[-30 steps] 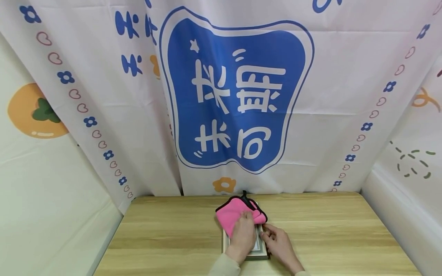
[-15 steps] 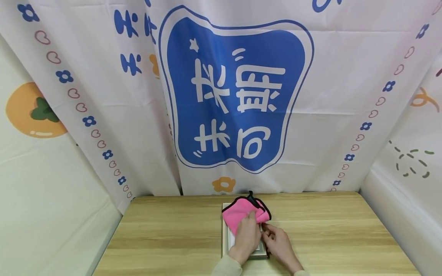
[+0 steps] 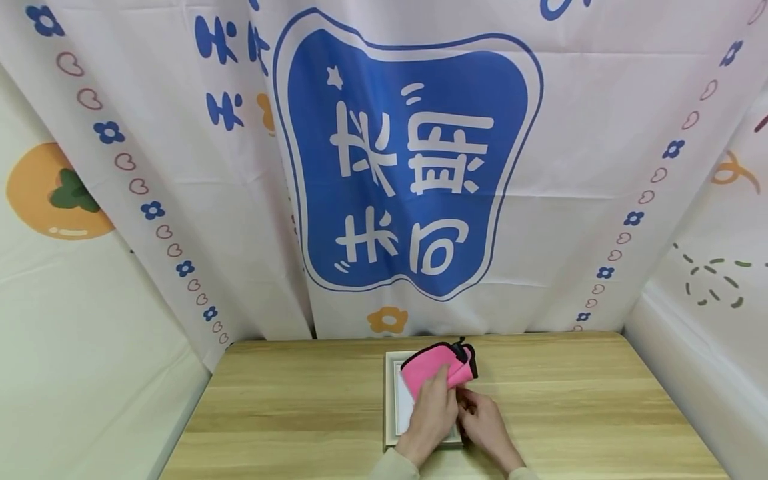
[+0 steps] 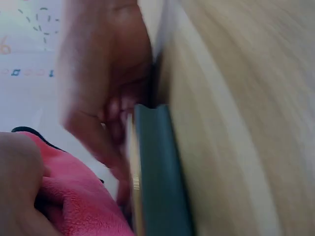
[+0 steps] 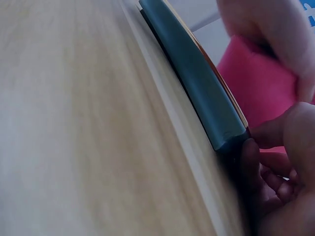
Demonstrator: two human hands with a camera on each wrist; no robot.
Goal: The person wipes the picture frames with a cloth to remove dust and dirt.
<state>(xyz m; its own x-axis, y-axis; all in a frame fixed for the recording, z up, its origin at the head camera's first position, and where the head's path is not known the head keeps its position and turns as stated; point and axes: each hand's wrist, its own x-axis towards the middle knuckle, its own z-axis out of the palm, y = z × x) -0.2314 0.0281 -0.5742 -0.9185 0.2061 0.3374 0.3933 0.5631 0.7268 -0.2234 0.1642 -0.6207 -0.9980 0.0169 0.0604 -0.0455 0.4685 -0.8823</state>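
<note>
A picture frame [image 3: 390, 393] with a pale border lies on the table, and its dark green-grey side [image 4: 160, 172] shows in the left wrist view. My left hand [image 3: 429, 415] holds a pink cloth [image 3: 429, 365] with black edging against the frame's face, over its upper right part. The cloth [image 5: 256, 83] looks fluffy on its inner side. At the frame's right edge, my right hand [image 3: 485, 427] pinches the side between thumb and fingers. In the right wrist view the thumb and fingertips touch the corner of the green side [image 5: 202, 83].
The wooden table [image 3: 288, 400] extends left and right of the frame. A white printed curtain [image 3: 576, 133] with a blue badge [image 3: 408, 160] hangs behind its back edge. White fabric walls [image 3: 72, 320] stand at both sides.
My left hand has slid the pink cloth rightward across the frame, uncovering its upper left corner. The right hand has stayed at the right edge.
</note>
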